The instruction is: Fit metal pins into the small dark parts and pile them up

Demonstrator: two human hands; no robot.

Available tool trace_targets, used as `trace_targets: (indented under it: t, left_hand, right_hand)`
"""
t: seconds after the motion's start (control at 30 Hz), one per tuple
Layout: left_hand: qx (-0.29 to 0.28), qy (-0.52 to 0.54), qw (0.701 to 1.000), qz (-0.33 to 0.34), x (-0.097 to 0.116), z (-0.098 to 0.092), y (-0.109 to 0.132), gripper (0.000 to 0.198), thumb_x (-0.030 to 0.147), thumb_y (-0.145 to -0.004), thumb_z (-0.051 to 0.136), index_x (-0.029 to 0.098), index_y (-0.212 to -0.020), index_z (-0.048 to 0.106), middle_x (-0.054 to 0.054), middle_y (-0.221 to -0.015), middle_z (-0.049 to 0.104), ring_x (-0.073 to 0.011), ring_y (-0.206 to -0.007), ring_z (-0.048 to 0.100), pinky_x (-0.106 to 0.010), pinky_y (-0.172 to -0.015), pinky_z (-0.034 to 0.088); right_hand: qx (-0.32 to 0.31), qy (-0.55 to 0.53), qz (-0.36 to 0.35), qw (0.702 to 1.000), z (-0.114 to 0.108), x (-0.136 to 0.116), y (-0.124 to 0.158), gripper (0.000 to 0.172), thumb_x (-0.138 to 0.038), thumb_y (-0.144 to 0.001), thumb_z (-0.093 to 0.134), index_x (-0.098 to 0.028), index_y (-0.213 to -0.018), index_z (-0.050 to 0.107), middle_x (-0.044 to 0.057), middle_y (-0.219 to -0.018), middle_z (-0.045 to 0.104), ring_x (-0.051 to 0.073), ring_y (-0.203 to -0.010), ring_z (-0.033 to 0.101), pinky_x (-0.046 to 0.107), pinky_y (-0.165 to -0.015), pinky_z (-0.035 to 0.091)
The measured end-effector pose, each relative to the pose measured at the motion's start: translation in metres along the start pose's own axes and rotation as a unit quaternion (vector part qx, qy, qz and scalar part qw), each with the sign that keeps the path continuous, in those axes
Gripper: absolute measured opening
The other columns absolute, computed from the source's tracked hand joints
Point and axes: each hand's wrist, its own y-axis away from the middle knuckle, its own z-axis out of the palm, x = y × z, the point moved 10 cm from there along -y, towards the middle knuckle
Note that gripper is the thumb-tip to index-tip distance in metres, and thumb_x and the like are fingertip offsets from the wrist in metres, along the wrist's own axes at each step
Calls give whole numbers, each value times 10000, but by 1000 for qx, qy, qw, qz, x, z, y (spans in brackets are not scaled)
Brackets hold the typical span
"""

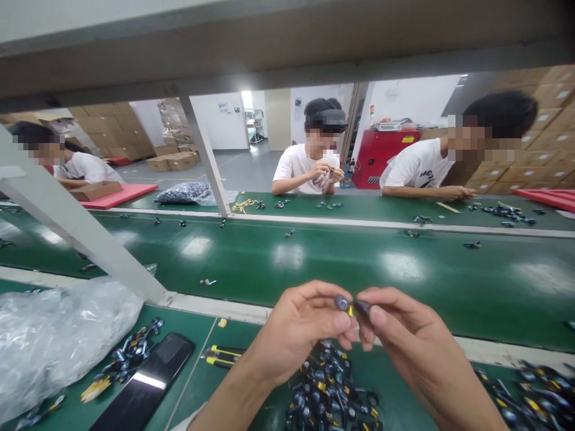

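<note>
While pinched between the fingertips of the left hand [296,332] and right hand [415,341], a small dark fitting [351,307] with a yellow middle, long axis running crosswise, about equally near both hands; a heap of like fittings [330,389] just below on the green bench [188,353].

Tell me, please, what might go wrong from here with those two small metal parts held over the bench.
The left-hand metal part and right-hand metal part, pinched in the left hand and right hand, could slip and vanish among the loose pile of similar parts. One might also bounce onto the green conveyor belt beyond the bench edge. The yellow-and-black utility knife lying near the left wrist could perhaps nick a careless hand.
</note>
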Motion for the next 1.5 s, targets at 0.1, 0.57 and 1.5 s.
trace_targets:
  t: [0.1,0.57,1.5]
  left_hand:
    - [16,-1,1000,21,4,-2,1,161,128,-773,853,113,-909,768,-34,-760,727,-85,-674,687,-179,-683,563]
    - [88,-321,895,296,50,9,23,246,56,-826,771,263,-942,836,-12,-871,754,-110,-786,714,-173,-717,590]
    - [113,-460,855,212,57,15,26,221,65,-873,710,249,-870,833,10,-826,798,-112,-775,712,-187,-766,549]
  right_hand:
    - [-12,-5,2,1000,3,0,1,120,-353,-865,801,-291,-968,802,-23,-669,706,127,-646,660,231,-632,547]
    - [-2,13,15,1000,2,6,2,135,-373,-887,775,-280,-981,803,-20,-660,717,105,-617,640,206,-643,515]
    - [-51,87,-5,995,14,-1,-2,114,-268,-907,747,-302,-907,856,-15,-678,665,101,-615,632,195,-617,541]
